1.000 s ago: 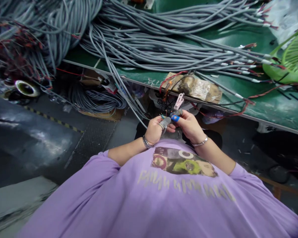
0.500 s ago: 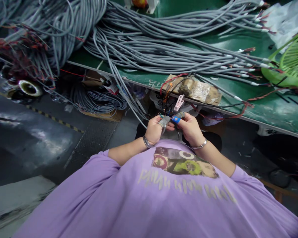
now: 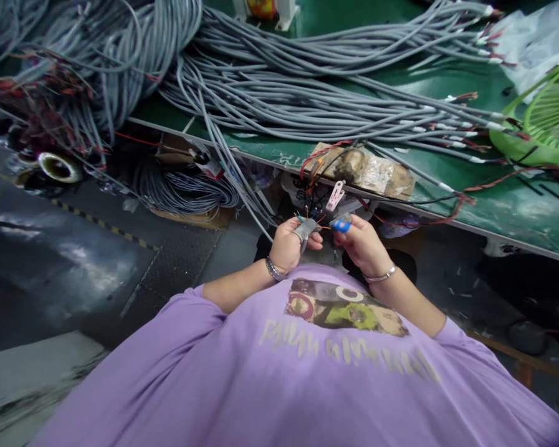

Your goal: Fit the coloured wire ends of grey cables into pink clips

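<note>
My left hand [image 3: 289, 243] is closed in a pinch on the end of a grey cable [image 3: 304, 244], with thin coloured wires fanning out past the fingertips. Grey wrapping covers its thumb. An orange wire [image 3: 324, 227] runs from there across the gap to my right hand [image 3: 361, 244], whose thumb and forefinger are pinched on its far end. Blue tape goes round the right thumb, and the forefinger is wrapped in grey. Both hands are held in front of the table edge, just below a pink clip [image 3: 336, 195].
Long bundles of grey cables [image 3: 279, 99] lie along the green table [image 3: 507, 214]. A taped wooden block [image 3: 368, 171] sits at its front edge. To the right are a green fan-like object [image 3: 540, 118] and a plastic bag [image 3: 531, 40]. Coiled cable [image 3: 181, 189] lies below the table.
My right hand has moved a little to the right, away from the left, and the orange wire now shows stretched between them. The left hand has barely moved.
</note>
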Demonstrator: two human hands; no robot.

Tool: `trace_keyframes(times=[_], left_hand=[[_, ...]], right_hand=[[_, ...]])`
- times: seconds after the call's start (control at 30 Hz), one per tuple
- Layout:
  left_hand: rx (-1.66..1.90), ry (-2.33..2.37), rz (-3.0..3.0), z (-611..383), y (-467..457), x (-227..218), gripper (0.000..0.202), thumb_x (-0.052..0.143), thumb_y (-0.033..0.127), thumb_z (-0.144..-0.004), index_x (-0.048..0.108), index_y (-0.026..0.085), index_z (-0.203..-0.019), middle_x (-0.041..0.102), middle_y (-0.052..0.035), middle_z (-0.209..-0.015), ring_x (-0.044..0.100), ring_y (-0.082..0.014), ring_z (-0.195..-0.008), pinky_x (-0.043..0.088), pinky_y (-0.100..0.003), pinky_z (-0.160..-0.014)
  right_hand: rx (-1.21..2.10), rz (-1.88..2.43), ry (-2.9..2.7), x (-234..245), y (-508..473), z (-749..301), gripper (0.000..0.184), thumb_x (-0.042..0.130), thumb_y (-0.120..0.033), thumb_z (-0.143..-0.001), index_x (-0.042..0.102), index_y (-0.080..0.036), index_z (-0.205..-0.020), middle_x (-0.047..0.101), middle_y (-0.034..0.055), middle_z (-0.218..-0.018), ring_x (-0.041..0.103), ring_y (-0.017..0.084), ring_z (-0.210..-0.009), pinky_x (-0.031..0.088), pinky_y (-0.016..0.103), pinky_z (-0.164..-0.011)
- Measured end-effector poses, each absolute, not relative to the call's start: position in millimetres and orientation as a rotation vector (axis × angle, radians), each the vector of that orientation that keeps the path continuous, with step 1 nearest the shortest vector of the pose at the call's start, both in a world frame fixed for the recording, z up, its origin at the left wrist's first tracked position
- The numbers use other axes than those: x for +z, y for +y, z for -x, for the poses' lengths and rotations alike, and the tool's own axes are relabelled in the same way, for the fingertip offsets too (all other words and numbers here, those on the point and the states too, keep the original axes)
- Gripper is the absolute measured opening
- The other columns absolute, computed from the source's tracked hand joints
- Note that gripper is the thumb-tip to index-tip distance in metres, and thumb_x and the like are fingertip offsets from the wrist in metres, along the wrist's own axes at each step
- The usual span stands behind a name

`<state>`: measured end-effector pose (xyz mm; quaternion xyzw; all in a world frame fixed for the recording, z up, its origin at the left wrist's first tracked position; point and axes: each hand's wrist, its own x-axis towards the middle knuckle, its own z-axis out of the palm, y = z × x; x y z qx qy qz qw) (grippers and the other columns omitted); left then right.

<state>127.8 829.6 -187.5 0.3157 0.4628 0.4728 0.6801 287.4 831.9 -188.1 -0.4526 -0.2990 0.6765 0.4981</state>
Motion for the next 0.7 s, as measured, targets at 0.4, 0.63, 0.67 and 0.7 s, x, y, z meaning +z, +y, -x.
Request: trace_keyframes(times=[0.4,0.63,0.67,0.7], left_hand=[[0.803,0.879,-0.784,-124,841,-163,0.05,0.083,0.055,-0.059,0.058,0.013,-0.069,0.06,-0.0008,-0.049,0.05,-0.0095,-0.033,0.036,-0.02,-0.034],[0.705,0.851,-0.797,-123,857,-169,0.047,0.084,0.052,-0.059,0.057,0.014,-0.068,0.058,-0.0007,-0.048,0.048,-0.0088,-0.032,0.035,-0.02,-0.034],[0.701,0.848,-0.8,-123,858,-170,0.048,0.084,0.052,-0.058,0.058,0.014,-0.069,0.058,-0.0006,-0.047,0.047,-0.0088,-0.032,0.036,-0.02,-0.034],[0.697,0.845,-0.801,-123,859,-170,0.048,0.084,0.052,-0.058,0.058,0.014,-0.07,0.058,-0.0005,-0.047,0.047,-0.0088,-0.032,0.036,-0.02,-0.034]], right_hand=[[1.828,0.96,-0.76,-178,873,-286,0.051,0.083,-0.062,-0.061,0.062,-0.018,-0.077,0.057,-0.0023,-0.066,0.039,0.006,-0.05,0.03,0.021,-0.045],[1.516,1.075,-0.775,-190,879,-273,0.064,0.062,-0.084,-0.066,0.053,-0.021,-0.066,0.049,-0.0031,-0.058,0.038,0.008,-0.048,0.03,0.024,-0.046],[1.57,1.073,-0.767,-188,881,-272,0.066,0.058,-0.086,-0.066,0.054,-0.02,-0.069,0.051,-0.0023,-0.059,0.04,0.008,-0.048,0.032,0.024,-0.046],[1.619,1.068,-0.754,-187,882,-271,0.067,0.056,-0.087,-0.067,0.056,-0.02,-0.071,0.054,-0.0014,-0.061,0.042,0.008,-0.049,0.033,0.025,-0.046]])
